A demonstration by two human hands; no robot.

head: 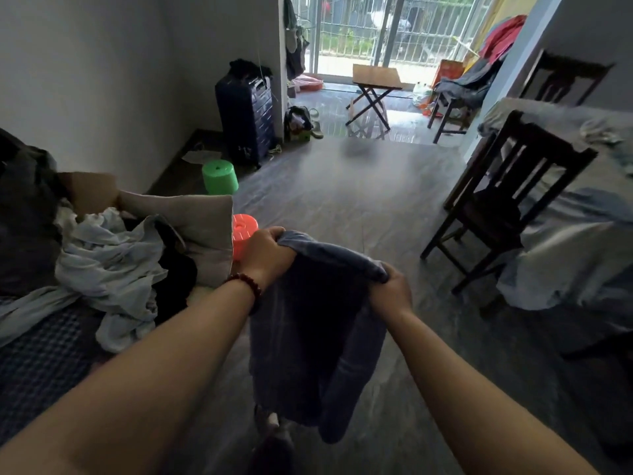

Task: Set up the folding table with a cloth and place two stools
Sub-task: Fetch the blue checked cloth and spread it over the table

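Grey floor tiles [359,207] run the length of a lived-in room to a barred glass door [356,32], where the folding bench [376,77] stands unfolded on its crossed legs, its wooden top bare and bright in the daylight. Nearest the camera, a person holds a blue-grey cloth [315,320] at chest height. The left hand [265,253], a dark red bead bracelet [246,282] at its wrist, and the right hand [390,291] each have their fingers [275,233] curled tight round the bunched top edge, and the rest of the cloth hangs down between the forearms.

A wide strip of open floor lies between the hands and the folding bench. On the left edge of that strip a green stool [220,180] stands near the wall, and an orange stool [244,231] sits just beyond the left hand, partly hidden by a grey cushion [205,228]. Crumpled pale clothes [109,262] are heaped on a checked bed [41,354] beside them. Further along the left wall a navy suitcase [246,118] stands upright, with shoes [315,121] on the floor past it.

On the right, a dark wooden chair [507,200] juts into the room, its seat just beside a sheet-covered bench [575,241]. Well beyond it, a second chair [459,94] draped with clothing stands near the folding bench.
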